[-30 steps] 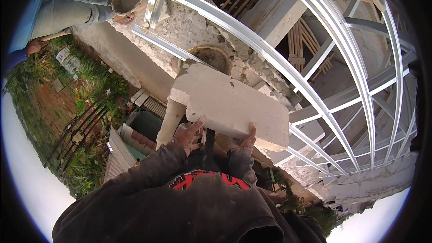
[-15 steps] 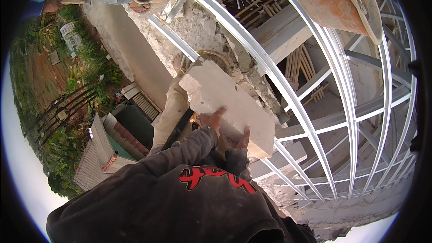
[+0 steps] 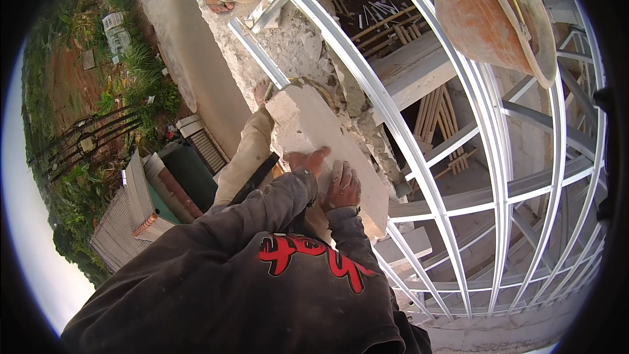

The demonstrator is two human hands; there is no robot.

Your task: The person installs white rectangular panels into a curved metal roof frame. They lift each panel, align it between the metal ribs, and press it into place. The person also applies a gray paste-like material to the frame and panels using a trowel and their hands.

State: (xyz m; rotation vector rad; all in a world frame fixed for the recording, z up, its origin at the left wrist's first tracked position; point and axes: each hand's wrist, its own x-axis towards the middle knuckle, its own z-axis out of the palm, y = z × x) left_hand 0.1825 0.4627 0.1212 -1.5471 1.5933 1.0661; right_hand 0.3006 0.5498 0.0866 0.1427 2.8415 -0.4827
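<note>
the pale block (image 3: pixel 357 154) lies lengthwise before the person, between the dark sleeves and the metal rafters (image 3: pixel 440 217). its far end sits just beside the end of a metal channel (image 3: pixel 259 56). its underside is hidden, so whether it bears fully on what is below cannot be told.

hand state:
- right hand (image 3: pixel 344 188): palm down on the upper face, fingers extended and slightly apart, wrapped around no visible edge.
- left hand (image 3: pixel 308 159): laid over the near long edge, fingers reaching onto the upper face. whether it clasps the block from below cannot be told.

the step in hand appears to be steadying and positioning the block. for a good result:
1. keep both palms loaded evenly; the hands sit close together, so the ends may tip.
2. spread the hands toward the ends if the block rocks.
3. keep fingertips out from under the lower edges.
4. nudge in small movements, guarding the rough, chipped left edge, which may crumble.
5. watch the clearance to the rafters and to the trousered leg (image 3: pixel 244 154) beside the block.
</note>
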